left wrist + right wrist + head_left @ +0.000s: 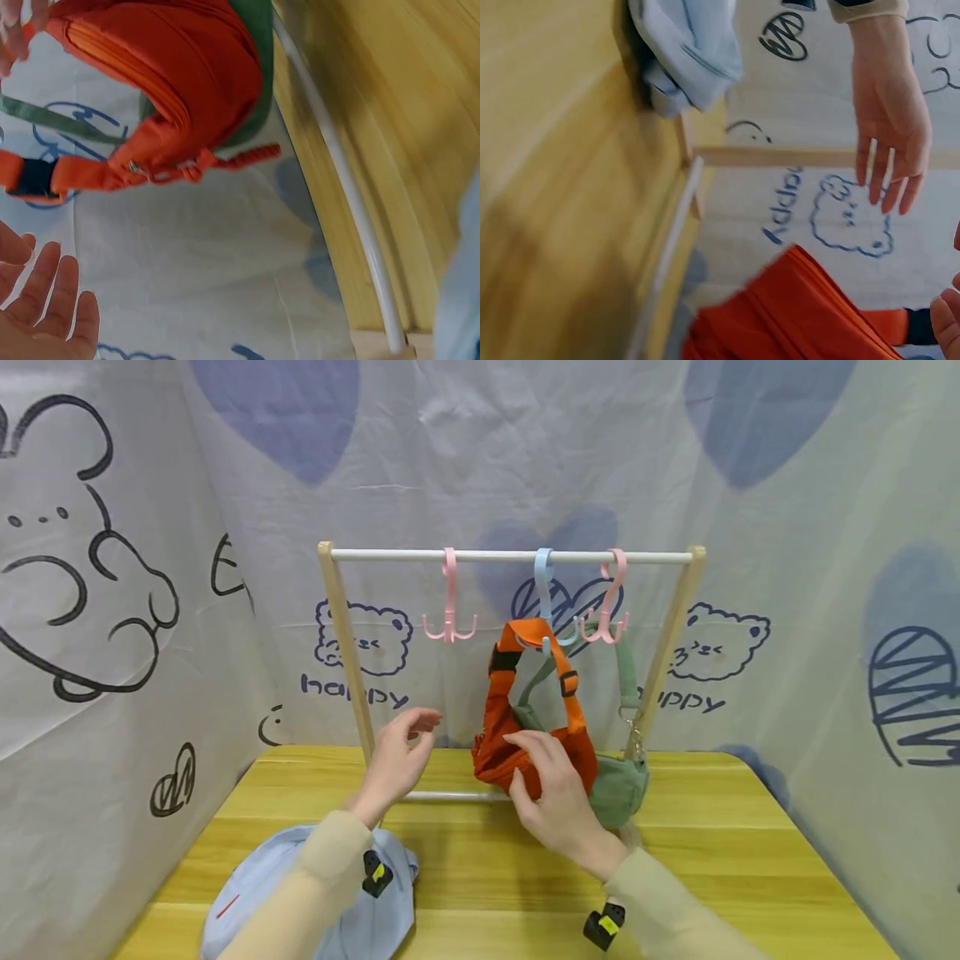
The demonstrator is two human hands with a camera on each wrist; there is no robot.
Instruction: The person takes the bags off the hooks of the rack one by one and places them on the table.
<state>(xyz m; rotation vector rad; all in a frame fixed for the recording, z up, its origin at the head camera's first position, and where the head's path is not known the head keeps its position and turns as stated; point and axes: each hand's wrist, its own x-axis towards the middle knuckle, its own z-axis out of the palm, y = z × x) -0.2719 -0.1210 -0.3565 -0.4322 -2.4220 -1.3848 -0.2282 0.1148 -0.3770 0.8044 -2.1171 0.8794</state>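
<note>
An orange-red shoulder bag (498,747) hangs by its orange strap (529,631) from a light blue hook (543,585) on the rack. My right hand (558,802) is in front of the bag body, fingers bent loosely, and overlaps it in the head view. To the left of the bag, my left hand (397,760) is raised with relaxed fingers and nothing in it; its spread fingers (56,300) show in the left wrist view. Behind the orange bag hangs a green bag (621,789) with a metal clasp on its strap, partly hidden.
A wooden rack with a white top bar (375,555) stands on the wood-grain table (690,852). Two pink hooks, one at left (450,589) and one at right (613,585), hang on the bar. A light blue cloth item (255,885) lies at the front left, below my left sleeve.
</note>
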